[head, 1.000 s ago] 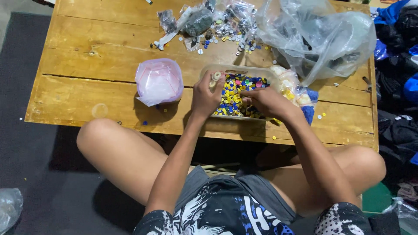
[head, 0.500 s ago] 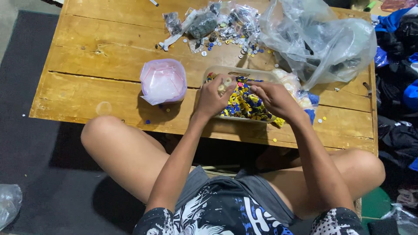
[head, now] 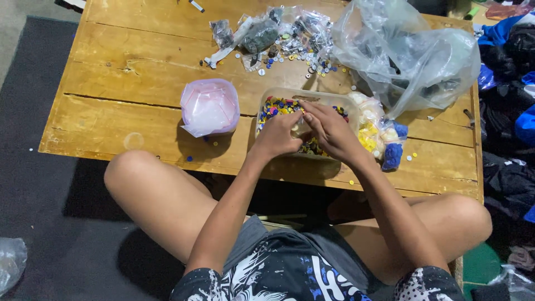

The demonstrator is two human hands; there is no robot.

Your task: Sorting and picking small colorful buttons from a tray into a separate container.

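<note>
Only one view here, the head cam looking straight down, so: person sits cross-legged on the floor w/ knees tucked up against the near edge of a low wooden worktop (head: 139, 72), which puts everything within easy arm's reach. Both hands are down in a clear plastic tub (head: 329, 99) full of small multicoloured buttons (head: 276, 106), sitting right at the near edge in front of the body, prob so they can work w/o leaning. Left hand (head: 277, 134) is curled in, fingers narrowed to a pinch over the pile, looks like it's got smth small and pale between the tips but tbh too tiny to say what. Right hand (head: 330, 129) lies flatter across the buttons, fingers drawn together and pointing toward the left one, tips nearly touching it; can't tell if it's actually holding anything. Just left of the tub, apart from it, sits a pinkish translucent bag (head: 210, 107) w/ its mouth gathered up, close enough to drop stuff into one-handed imo. Right of the tub, touching it, are small bags of sorted pieces, yellow/white ones (head: 370, 131) and a blue lot (head: 393, 151), grouped by colour. Further back there's a mess of little clear packets and loose buttons (head: 284, 36), and a big crumpled clear plastic bag (head: 407, 56) pushed to the far right corner, out of the working area. A few strays lie on the wood by the near edge.
</note>
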